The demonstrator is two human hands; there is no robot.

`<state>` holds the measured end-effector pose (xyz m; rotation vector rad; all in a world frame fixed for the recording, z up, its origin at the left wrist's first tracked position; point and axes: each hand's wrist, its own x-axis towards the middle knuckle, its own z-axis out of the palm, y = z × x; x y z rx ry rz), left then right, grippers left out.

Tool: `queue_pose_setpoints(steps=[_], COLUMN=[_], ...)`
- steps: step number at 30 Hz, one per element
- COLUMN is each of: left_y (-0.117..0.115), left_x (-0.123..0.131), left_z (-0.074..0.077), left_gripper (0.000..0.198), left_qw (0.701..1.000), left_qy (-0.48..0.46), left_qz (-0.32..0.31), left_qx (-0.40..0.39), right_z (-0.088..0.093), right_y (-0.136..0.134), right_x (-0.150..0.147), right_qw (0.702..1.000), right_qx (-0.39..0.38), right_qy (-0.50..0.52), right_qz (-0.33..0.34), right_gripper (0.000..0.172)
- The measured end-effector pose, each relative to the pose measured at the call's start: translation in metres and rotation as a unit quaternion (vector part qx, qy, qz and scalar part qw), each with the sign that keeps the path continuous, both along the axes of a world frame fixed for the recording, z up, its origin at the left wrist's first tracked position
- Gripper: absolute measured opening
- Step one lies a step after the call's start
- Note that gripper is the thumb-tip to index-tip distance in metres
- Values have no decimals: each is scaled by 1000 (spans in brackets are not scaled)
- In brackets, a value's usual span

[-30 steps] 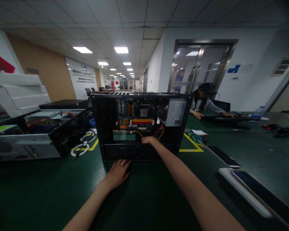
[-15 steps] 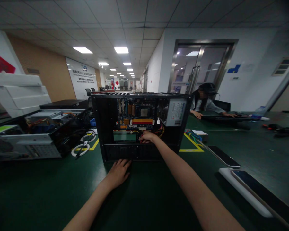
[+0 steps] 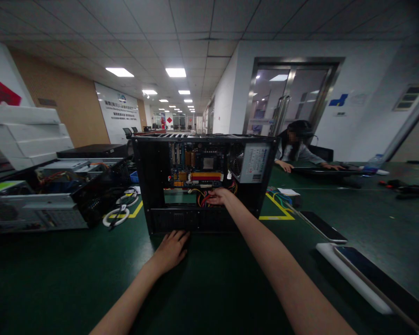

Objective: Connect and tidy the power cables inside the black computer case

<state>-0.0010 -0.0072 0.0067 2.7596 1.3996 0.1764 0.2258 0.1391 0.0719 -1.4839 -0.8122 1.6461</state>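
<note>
An open black computer case (image 3: 176, 221) stands upright in front of me, its inside facing me. In it I see a motherboard (image 3: 208, 163), red and yellow memory sticks (image 3: 205, 177) and a power supply (image 3: 254, 162) at upper right. My right hand (image 3: 219, 197) reaches into the lower part of the case, fingers stretched out against a bundle of coloured cables (image 3: 203, 199). Its fingertips are partly lost among the cables. My left hand (image 3: 172, 250) lies flat on the green table, fingers apart, by the bottom front edge of the case.
A second opened computer case (image 3: 52, 214) lies to the left, with coiled white cable (image 3: 116, 217) beside it. White boxes (image 3: 31, 139) are stacked behind. Phones (image 3: 323, 226) and a white slab-like device (image 3: 352, 279) lie at right. Another person (image 3: 300, 151) works at the far right.
My right hand has shifted slightly right and its fingers have loosened, so more of the coloured cable bundle shows. My left hand stays in place.
</note>
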Motion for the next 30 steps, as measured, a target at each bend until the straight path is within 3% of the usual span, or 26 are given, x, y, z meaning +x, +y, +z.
queue_pose_setpoints(steps=[8,15,30], left_y=[1,4,0], left_x=[-1,-2,-1], left_z=[-1,-6,1], left_gripper=[50,50,49], left_qw=[1000,1000,1000], left_qy=[-11,-6,-10], left_qz=[-2,-7,1], left_qx=[-2,10,-4], right_z=[1,2,0], right_y=[1,4,10], right_x=[1,1,1], right_qw=[995,995,996], right_qx=[-7,-16,-11], right_qy=[97,102,83], right_qz=[-19,-16,-37], right_gripper=[10,11,8])
